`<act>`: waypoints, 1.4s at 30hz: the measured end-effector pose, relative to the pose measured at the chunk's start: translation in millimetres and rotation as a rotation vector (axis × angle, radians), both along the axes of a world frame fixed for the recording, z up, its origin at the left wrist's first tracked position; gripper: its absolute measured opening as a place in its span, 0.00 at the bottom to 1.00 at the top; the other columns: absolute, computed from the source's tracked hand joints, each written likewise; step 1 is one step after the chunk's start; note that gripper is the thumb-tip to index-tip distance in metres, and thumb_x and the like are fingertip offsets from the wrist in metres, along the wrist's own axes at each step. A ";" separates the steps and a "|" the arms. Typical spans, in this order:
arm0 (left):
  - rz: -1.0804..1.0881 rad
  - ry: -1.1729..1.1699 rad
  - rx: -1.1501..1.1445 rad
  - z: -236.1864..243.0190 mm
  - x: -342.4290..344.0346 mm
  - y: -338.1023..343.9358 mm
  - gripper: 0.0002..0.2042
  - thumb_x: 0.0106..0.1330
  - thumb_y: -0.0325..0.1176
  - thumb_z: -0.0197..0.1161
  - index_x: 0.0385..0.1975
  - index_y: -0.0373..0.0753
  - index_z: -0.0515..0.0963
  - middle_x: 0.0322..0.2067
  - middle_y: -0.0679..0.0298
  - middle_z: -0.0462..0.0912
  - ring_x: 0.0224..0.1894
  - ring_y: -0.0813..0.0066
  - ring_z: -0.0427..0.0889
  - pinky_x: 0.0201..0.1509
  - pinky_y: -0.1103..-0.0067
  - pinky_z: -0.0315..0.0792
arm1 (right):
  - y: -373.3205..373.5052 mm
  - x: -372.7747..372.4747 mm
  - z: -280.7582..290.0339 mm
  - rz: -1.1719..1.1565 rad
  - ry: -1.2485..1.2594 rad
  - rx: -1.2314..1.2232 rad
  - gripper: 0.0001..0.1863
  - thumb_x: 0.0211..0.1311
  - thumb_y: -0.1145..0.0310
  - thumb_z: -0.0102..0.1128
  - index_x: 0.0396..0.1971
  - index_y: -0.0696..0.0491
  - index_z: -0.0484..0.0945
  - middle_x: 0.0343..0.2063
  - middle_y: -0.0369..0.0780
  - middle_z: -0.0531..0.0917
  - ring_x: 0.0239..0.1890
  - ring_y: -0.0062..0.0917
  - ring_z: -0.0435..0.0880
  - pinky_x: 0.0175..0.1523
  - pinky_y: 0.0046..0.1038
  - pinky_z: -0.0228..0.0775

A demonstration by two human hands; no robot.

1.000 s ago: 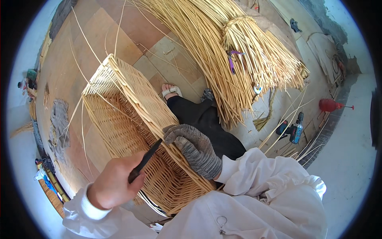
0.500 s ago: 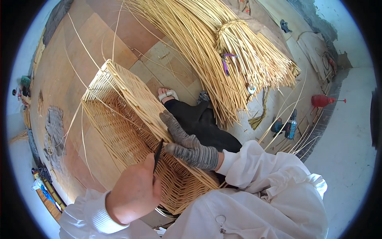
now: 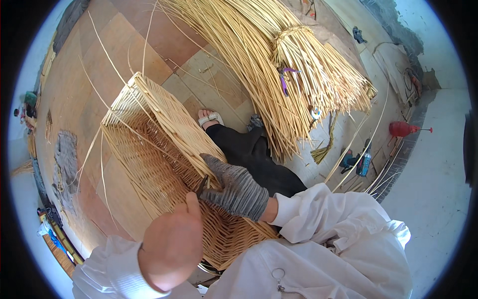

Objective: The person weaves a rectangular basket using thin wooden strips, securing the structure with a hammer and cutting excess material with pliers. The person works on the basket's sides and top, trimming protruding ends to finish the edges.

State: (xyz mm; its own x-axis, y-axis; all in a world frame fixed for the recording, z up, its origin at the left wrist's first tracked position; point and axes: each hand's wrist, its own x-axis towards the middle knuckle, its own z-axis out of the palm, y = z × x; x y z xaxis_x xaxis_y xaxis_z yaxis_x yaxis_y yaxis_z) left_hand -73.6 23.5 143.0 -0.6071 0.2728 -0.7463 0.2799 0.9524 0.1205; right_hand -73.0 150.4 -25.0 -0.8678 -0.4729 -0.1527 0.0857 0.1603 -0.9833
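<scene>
The left hand (image 3: 172,244) has come up closer and now hides most of the dark tool (image 3: 202,185); its fingers are curled shut around it. Just right of them, the gloved right hand (image 3: 234,189) has slid down flat on the basket (image 3: 149,144) rim, fingers spread, gripping nothing. The tip now meets the weave. Past the fingers, straw (image 3: 279,65) lies on the tiled floor (image 3: 99,65).

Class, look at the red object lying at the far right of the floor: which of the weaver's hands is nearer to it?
Right. The gloved right hand rests on the basket rim, well left of the red object; the bare left hand is farther left and lower.
</scene>
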 end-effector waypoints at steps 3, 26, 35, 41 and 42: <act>-0.113 0.200 -0.058 -4.5 13.8 15.8 0.15 0.52 0.24 0.55 0.40 0.25 0.70 0.24 0.57 0.77 0.24 0.65 0.80 0.24 0.74 0.74 | -0.6 -2.5 -0.5 -0.037 -0.156 -0.024 0.34 0.49 0.70 0.68 0.56 0.63 0.64 0.50 0.49 0.74 0.51 0.25 0.73 0.56 0.24 0.65; 1.597 0.123 1.311 -128.1 39.7 0.1 0.17 0.56 0.26 0.65 0.45 0.36 0.70 0.32 0.68 0.76 0.32 0.80 0.76 0.32 0.85 0.72 | 11.7 38.3 24.9 -0.050 0.591 0.505 0.21 0.55 0.70 0.50 0.48 0.65 0.67 0.37 0.52 0.75 0.37 0.42 0.77 0.42 0.36 0.72; 1.479 0.016 1.326 -131.8 29.1 -1.6 0.16 0.54 0.27 0.68 0.40 0.35 0.71 0.33 0.67 0.78 0.33 0.80 0.77 0.36 0.86 0.72 | 9.4 33.6 23.1 -0.186 0.296 0.356 0.17 0.59 0.69 0.49 0.45 0.63 0.70 0.34 0.50 0.77 0.36 0.41 0.78 0.42 0.35 0.71; 1.559 0.097 1.264 -120.2 34.1 8.6 0.12 0.54 0.25 0.66 0.36 0.35 0.72 0.28 0.69 0.76 0.30 0.81 0.76 0.32 0.85 0.71 | 53.8 39.6 34.0 -0.202 -0.121 -0.106 0.20 0.57 0.63 0.58 0.44 0.62 0.72 0.35 0.49 0.78 0.37 0.42 0.78 0.43 0.34 0.71; 1.564 0.048 1.254 -115.2 35.8 4.1 0.12 0.54 0.25 0.66 0.36 0.35 0.72 0.28 0.69 0.76 0.29 0.81 0.76 0.31 0.85 0.71 | 67.8 45.7 43.4 -0.185 -0.083 -0.119 0.21 0.56 0.63 0.59 0.45 0.62 0.71 0.36 0.50 0.77 0.38 0.42 0.78 0.43 0.34 0.71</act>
State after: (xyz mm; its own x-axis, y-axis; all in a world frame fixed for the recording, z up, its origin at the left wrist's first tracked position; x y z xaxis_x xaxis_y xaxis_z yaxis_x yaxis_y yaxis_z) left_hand -37.8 27.6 27.8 -0.8026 -0.1530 -0.5766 -0.5298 -0.2613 0.8069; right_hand -27.3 218.2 18.4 -0.9280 -0.3259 -0.1804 0.1847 0.0181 -0.9826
